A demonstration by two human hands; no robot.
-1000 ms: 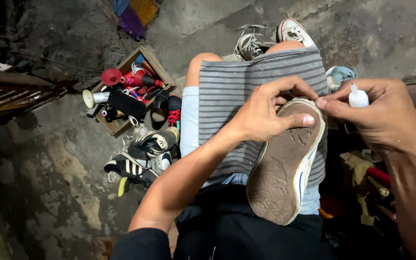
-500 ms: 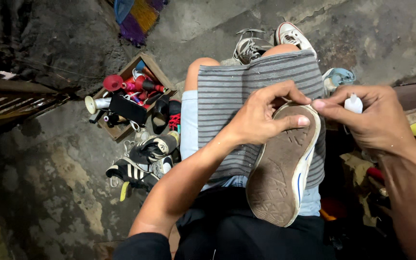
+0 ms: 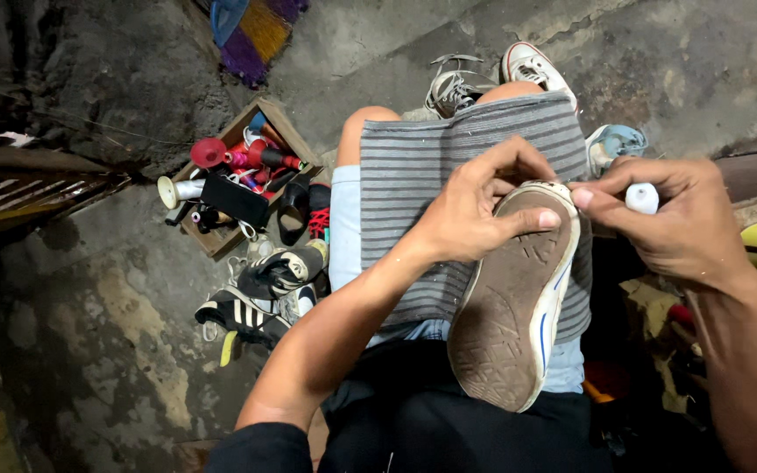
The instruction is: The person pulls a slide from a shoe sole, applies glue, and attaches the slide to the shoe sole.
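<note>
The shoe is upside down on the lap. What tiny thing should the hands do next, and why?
Probably squeeze the small white bottle a little. The right hand holds its tip right at the toe edge of the shoe, and the left hand pins the toe steady with thumb on the sole, so the rim looks ready for a drop.

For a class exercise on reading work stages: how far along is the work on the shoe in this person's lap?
Done: the sneaker lies sole-up on a striped cloth across the lap. In hand: the left hand grips its toe, thumb on the sole, while the right hand brings a small white bottle to the toe's edge. Left: no glue or finished seam is visible; other shoes wait on the floor.
</note>
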